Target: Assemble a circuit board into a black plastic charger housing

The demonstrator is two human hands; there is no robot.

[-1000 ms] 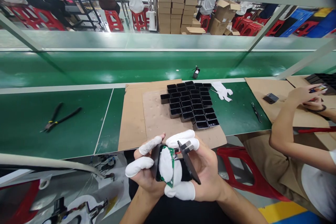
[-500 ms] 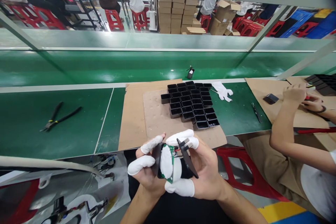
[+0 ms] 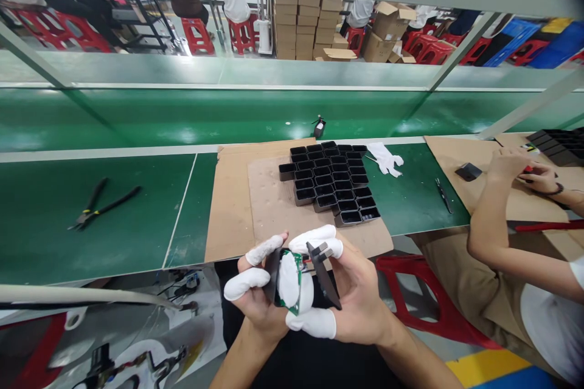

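My two hands meet below the bench's front edge, with white finger cots on several fingertips. My left hand point(image 3: 255, 298) grips a black housing point(image 3: 272, 272) with a green circuit board point(image 3: 296, 279) at its open side. My right hand point(image 3: 356, 304) pinches a black cover plate with prongs point(image 3: 323, 268), tilted and close against the board. A red wire shows between the two parts.
Several open black housings point(image 3: 333, 185) stand packed on a cardboard sheet point(image 3: 269, 200). Black pliers point(image 3: 103, 202) lie at the left, a white glove point(image 3: 385, 159) and a small tool point(image 3: 441, 193) at the right. A small black part point(image 3: 319, 127) rides the conveyor. A co-worker's arm point(image 3: 497, 213) works at the right.
The small black part on the conveyor has drifted left. My hands have shifted slightly upward with the parts still held together. The co-worker's hands have lowered toward the cardboard.
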